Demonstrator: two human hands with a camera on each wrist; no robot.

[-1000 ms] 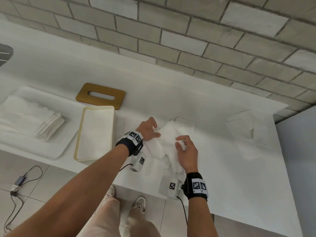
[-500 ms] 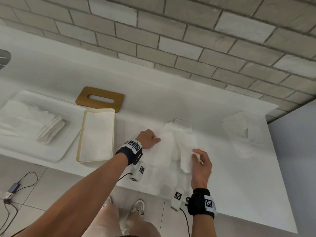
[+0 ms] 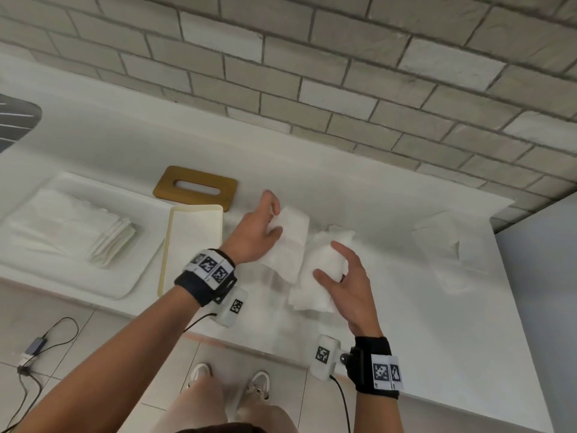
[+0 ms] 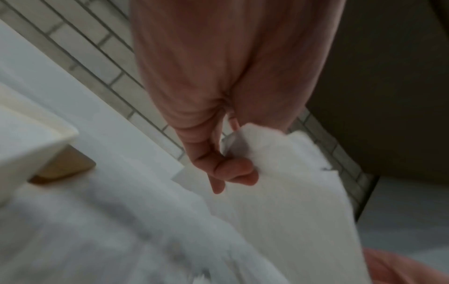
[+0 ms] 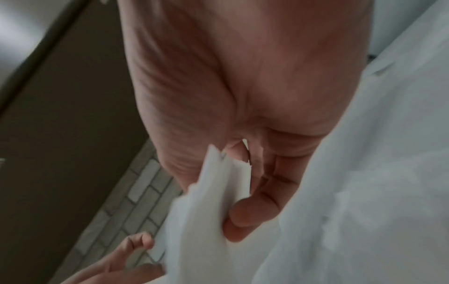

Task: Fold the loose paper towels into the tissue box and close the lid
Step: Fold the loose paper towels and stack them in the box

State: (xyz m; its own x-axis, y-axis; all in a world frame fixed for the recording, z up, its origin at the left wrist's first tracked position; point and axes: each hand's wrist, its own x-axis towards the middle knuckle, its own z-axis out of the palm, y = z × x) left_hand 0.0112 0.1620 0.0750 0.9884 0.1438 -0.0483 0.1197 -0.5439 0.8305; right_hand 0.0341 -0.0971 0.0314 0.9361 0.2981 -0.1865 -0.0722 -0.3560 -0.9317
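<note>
A loose white paper towel [image 3: 296, 254] hangs between both hands just above the white counter [image 3: 406, 323]. My left hand [image 3: 276, 214] pinches its left edge between thumb and fingers [image 4: 233, 169]. My right hand [image 3: 327, 260] grips its right part, with the thumb [image 5: 252, 217] pressed on the paper towel [image 5: 206, 211]. To the left stands the cream tissue box [image 3: 193, 245], open, with flat towels inside. Its wooden slotted lid [image 3: 195, 187] lies on the counter behind the box. Blur hides how the towel is folded.
A white tray [image 3: 131, 276] at the left holds a stack of folded towels [image 3: 103, 242]. Another loose towel [image 3: 443, 245] lies at the counter's right end. A brick wall runs behind. The counter's front edge is near my wrists; cables lie on the floor [image 3: 40, 345].
Both hands have lifted the towel off the counter. The left hand rose and moved toward the wall; the right hand turned palm-in and took hold of the towel's right part.
</note>
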